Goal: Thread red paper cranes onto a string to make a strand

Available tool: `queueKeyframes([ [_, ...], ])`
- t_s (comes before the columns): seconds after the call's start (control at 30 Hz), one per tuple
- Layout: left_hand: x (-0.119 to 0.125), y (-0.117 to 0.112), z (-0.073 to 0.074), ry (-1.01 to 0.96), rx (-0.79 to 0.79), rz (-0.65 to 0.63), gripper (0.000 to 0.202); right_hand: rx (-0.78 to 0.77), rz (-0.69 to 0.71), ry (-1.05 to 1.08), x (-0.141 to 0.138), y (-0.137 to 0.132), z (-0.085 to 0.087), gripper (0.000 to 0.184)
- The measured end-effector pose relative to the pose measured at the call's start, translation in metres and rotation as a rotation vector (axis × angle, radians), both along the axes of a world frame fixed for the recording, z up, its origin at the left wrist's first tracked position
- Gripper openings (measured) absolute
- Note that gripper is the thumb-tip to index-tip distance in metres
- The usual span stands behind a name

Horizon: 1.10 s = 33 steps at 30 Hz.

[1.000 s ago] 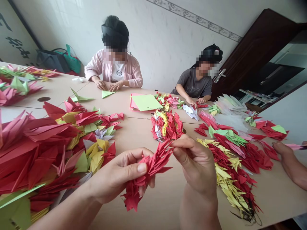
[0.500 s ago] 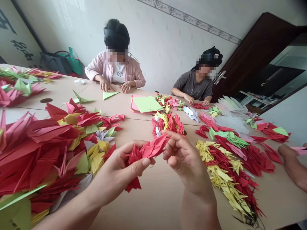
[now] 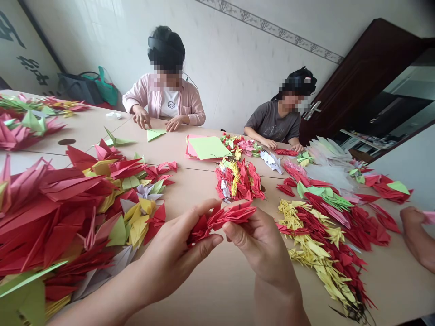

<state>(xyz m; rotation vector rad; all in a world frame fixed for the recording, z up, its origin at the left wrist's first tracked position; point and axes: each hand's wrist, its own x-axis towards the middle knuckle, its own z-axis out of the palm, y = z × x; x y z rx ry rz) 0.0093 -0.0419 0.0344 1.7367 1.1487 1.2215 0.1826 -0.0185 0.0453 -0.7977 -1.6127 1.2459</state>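
Red folded paper cranes (image 3: 217, 222), bunched together in a short string, are held between my two hands above the table. My left hand (image 3: 185, 242) is closed around their left end, thumb in front. On the other end, my right hand (image 3: 260, 240) grips with the thumb below and the fingers behind. Parts of the cranes are hidden by my fingers. Just beyond my hands lies a bundle of red, yellow and white crane strings (image 3: 241, 179). To the right of my right hand rest long yellow and red crane strings (image 3: 319, 253).
A large heap of folded paper cranes (image 3: 57, 213) covers the left of the table (image 3: 204, 290). Green and pink paper sheets (image 3: 207, 147) are stacked farther back. Two people (image 3: 166, 99) sit across, one with a green paper triangle (image 3: 156, 134). Another person's arm (image 3: 416, 235) shows at right.
My right hand has moved from the loose thread end onto the red cranes and now grips them. The cranes have shifted slightly right and tilted flatter.
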Motion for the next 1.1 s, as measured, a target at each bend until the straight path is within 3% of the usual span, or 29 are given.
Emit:
queueKeyframes([
  [0.47, -0.005, 0.001, 0.000, 0.164, 0.091, -0.125, 0.056, 0.276, 0.053, -0.233, 0.008, 0.000, 0.008, 0.014],
  [0.6, -0.009, 0.004, -0.001, 0.198, 0.131, -0.233, 0.061, 0.189, 0.093, -0.202, 0.010, -0.002, 0.008, 0.018],
  [0.73, -0.012, 0.004, 0.002, 0.178, 0.062, -0.215, 0.034, 0.028, 0.062, -0.082, 0.010, -0.005, 0.006, 0.027],
  [0.83, -0.012, 0.003, 0.005, 0.142, -0.002, -0.234, 0.024, 0.054, 0.007, -0.054, 0.007, -0.006, 0.003, 0.014],
  [0.93, -0.011, 0.003, 0.006, 0.125, -0.055, -0.243, 0.035, 0.080, 0.039, -0.057, 0.006, -0.006, 0.001, 0.007],
  [1.1, -0.010, 0.003, 0.006, 0.103, -0.070, -0.253, 0.031, 0.035, 0.066, -0.068, 0.005, -0.004, 0.000, 0.011],
])
